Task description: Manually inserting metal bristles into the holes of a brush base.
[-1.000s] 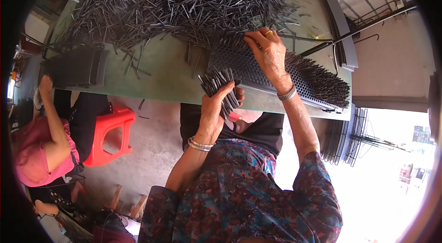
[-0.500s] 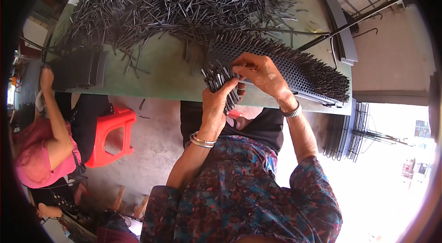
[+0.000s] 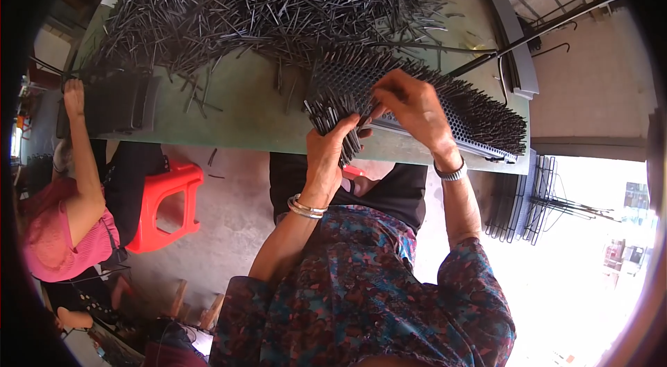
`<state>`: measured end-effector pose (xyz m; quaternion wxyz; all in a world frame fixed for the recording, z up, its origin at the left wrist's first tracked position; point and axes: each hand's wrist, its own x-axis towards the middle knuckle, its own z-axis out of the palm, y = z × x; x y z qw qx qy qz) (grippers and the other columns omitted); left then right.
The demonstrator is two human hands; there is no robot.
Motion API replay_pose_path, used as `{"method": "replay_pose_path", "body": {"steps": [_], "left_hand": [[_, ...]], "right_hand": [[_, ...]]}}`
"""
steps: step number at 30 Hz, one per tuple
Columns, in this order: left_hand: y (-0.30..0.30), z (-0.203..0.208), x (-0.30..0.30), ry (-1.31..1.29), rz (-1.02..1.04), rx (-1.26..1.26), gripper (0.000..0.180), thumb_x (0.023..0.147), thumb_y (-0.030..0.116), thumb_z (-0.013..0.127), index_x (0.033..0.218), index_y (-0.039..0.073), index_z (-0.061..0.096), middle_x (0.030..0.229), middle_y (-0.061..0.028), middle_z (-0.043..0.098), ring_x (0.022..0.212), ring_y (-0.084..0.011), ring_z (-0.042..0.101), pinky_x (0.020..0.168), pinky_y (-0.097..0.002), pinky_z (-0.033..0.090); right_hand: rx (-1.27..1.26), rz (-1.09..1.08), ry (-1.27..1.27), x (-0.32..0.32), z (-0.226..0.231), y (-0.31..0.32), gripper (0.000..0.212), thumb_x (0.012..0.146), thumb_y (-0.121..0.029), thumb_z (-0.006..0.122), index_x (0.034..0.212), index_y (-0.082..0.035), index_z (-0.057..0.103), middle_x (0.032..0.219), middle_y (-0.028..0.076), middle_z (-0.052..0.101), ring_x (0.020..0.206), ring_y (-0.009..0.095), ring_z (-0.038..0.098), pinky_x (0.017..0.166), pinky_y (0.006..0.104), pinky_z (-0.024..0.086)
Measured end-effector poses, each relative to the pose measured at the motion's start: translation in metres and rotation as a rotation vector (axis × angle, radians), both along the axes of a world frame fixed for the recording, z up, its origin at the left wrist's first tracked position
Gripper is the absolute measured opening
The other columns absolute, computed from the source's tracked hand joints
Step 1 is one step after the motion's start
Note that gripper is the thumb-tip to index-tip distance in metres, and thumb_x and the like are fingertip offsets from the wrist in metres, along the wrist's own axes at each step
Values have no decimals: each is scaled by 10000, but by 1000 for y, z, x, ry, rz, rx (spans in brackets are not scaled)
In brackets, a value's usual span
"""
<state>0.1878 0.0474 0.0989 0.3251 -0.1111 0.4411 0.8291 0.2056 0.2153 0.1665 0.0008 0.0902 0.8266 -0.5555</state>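
My left hand (image 3: 325, 151) is closed round a bundle of thin dark sticks (image 3: 326, 113), held upright just past the near edge of the table. To its right, my right hand (image 3: 420, 113) has its thumb and fingertips pinched together beside the top of the bundle; what sits between them is too small and dark to make out. Behind and under that hand lies a dark perforated panel (image 3: 333, 78) with rows of round holes. Standing sticks (image 3: 490, 110) fill its right end and far side, while holes show along its left and front part.
A big heap of loose sticks (image 3: 264, 5) covers the far part of the green table (image 3: 236, 110). On the left, another person's hand (image 3: 73, 97) rests at a dark panel (image 3: 114, 106). A red plastic stool (image 3: 167, 204) stands below. A metal rod (image 3: 556, 25) crosses at right.
My right hand has drawn a little away from the bundle, to the right. My left hand keeps its grip in nearly the same place. The other person's hand has shifted slightly upward.
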Motion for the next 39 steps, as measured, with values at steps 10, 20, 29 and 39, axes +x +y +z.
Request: {"method": "replay_pose_path", "body": {"steps": [10,20,29,39], "left_hand": [[3,4,6,-209,-40,172,203,864,134,684,993,-14,630,938,-178,711,769,-292,713,661,-372,600],[-2,-4,9,-133,-98,47,205,872,163,683,998,7,644,810,-131,688,607,-186,636,566,-296,548],[3,-1,10,-100,-70,42,197,848,167,725,913,-13,675,776,-117,707,574,-168,650,525,-270,517],[6,7,12,-94,-46,46,192,841,153,733,943,0,681,812,-126,719,605,-180,674,533,-263,524]], "right_hand": [[476,-399,450,-30,-26,17,61,912,-58,608,950,-12,595,774,97,680,687,187,704,598,282,513],[465,-324,404,-30,-34,20,68,895,-40,621,960,-23,611,775,121,646,682,245,681,603,338,509],[813,-217,526,-41,-51,26,158,828,-124,709,985,-127,702,911,66,603,816,262,614,671,373,505],[813,-235,488,-19,-32,9,280,831,-196,728,1094,-100,707,885,87,599,815,245,607,712,332,495]]}}
